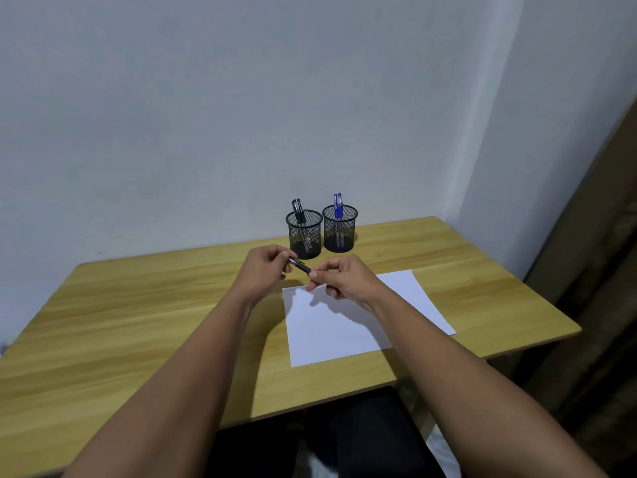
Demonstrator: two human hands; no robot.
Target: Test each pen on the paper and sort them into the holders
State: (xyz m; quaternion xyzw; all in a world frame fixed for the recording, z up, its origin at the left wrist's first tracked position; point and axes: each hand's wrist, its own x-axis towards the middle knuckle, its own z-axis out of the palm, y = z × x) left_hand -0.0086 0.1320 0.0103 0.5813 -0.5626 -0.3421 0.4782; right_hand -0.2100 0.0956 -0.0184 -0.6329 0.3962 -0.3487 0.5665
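Note:
A black pen [300, 265] is held between both hands above the far left corner of the white paper [344, 326]. My left hand [265, 267] grips one end of it and my right hand [339, 276] pinches the other end. Behind the hands stand two black mesh holders side by side. The left holder [304, 234] has two black pens [298, 211] in it. The right holder [340, 228] has two blue pens [338, 205] in it.
The wooden table [138, 322] stands against a pale wall, with its right edge near a brown panel [599, 270]. Dark trousers [310, 443] show below the table's front edge.

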